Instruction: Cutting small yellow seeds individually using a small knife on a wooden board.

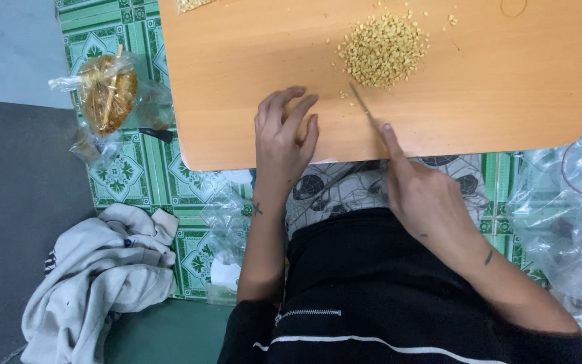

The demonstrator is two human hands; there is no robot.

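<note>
Both hands work on the orange wooden board (pixel 250 81): right hand (pixel 426 195) grips a thin metal blade (pixel 364 108), tip kept low at the yellow chopped heap (pixel 383 50); left hand (pixel 283 135) rests half-open, empty, fingers best kept clear.

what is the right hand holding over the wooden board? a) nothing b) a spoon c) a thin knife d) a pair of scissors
c: the right hand grips a thin knife with the forefinger laid along it, the blade tip at the edge of the pile of small yellow pieces on the wooden board; the left hand lies on the board with nothing in it.
</note>
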